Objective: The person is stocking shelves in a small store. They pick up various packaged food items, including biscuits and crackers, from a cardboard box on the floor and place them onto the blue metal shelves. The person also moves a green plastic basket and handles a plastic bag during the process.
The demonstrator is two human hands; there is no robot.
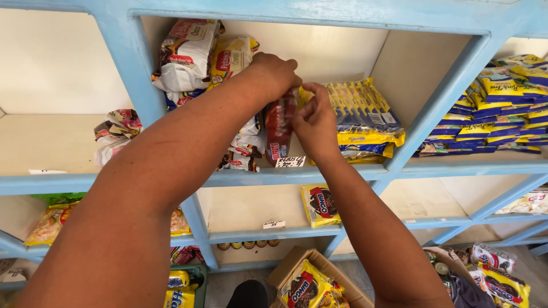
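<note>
Both my hands reach into the middle compartment of a light blue shelf (285,175). My left hand (274,73) grips the top of a dark red snack pack (279,134) standing upright on the shelf board. My right hand (314,122) holds the same pack from its right side, fingers pinching near its top. To the left of the pack lean white and yellow snack bags (188,54). To its right lies a stack of yellow and blue packs (365,122).
Stacked blue and yellow packs (502,108) fill the right compartment. A crumpled wrapper (117,131) lies in the left one. A yellow biscuit pack (319,205) sits on the lower shelf. An open cardboard box (311,282) of yellow packs stands on the floor below.
</note>
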